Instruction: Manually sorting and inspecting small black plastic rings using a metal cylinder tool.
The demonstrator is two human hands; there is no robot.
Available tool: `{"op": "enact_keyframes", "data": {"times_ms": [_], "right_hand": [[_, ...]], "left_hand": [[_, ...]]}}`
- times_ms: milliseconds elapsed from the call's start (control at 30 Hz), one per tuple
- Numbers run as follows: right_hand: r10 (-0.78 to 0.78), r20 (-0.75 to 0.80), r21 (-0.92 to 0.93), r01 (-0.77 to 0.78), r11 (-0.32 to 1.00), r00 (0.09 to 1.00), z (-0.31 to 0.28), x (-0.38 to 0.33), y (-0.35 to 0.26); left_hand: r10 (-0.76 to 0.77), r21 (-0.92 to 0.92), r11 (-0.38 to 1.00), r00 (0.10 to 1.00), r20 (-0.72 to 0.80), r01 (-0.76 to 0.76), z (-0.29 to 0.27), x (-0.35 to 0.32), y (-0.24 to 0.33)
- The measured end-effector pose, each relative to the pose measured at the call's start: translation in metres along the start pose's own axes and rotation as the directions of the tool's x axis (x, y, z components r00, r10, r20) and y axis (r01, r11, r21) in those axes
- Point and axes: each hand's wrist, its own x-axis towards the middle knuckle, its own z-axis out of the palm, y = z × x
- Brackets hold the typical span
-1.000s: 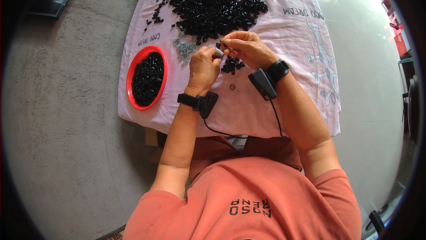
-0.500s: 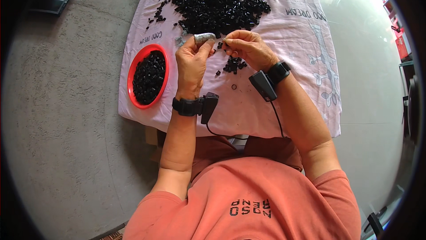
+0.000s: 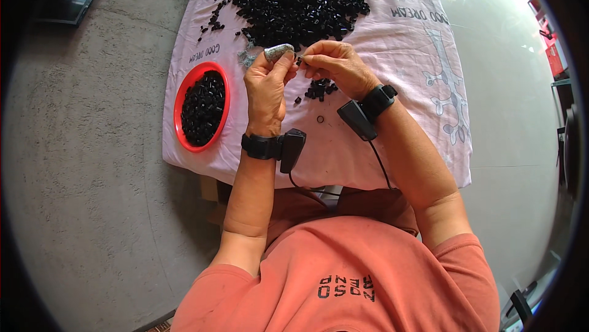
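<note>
Hands (image 3: 268,89) (image 3: 336,67) pinch small black piece (image 3: 299,59) — axis unclear.

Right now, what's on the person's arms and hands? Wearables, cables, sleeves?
Both hands are bare, no gloves. The left hand has a black wrist strap carrying a black boxy module. The right hand has a black strap with a similar module. A thin black cable runs from it toward the body. Short orange sleeves, forearms uncovered.

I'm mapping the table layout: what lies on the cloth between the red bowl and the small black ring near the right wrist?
In the head view, the left hand and wrist cross between the red bowl and the black ring; otherwise bare cloth.
</note>
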Motion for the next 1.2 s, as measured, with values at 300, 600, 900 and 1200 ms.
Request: {"op": "enact_keyframes", "data": {"times_ms": [300, 600, 900, 1200], "right_hand": [[-0.002, -0.023, -0.086, 0.000, 0.996, 1.000, 0.005, -0.001, -0.001], [-0.020, -0.039, -0.110, 0.015, 0.994, 0.999, 0.008, 0.001, 0.002], [-0.056, -0.016, -0.072, 0.055, 0.996, 0.998, 0.011, 0.001, 0.005], [-0.040, -0.023, -0.114, 0.037, 0.993, 0.999, 0.010, 0.003, 0.002]], "left_hand": [[0.101, 0.184, 0.977, 0.994, 0.049, -0.108, -0.002, -0.004, -0.002], [0.169, 0.271, 0.949, 0.986, 0.003, -0.164, -0.002, -0.008, -0.003], [0.151, 0.264, 0.953, 0.989, 0.011, -0.148, -0.007, -0.005, -0.007], [0.148, 0.328, 0.933, 0.989, 0.026, -0.148, -0.004, -0.004, 0.001]]}}
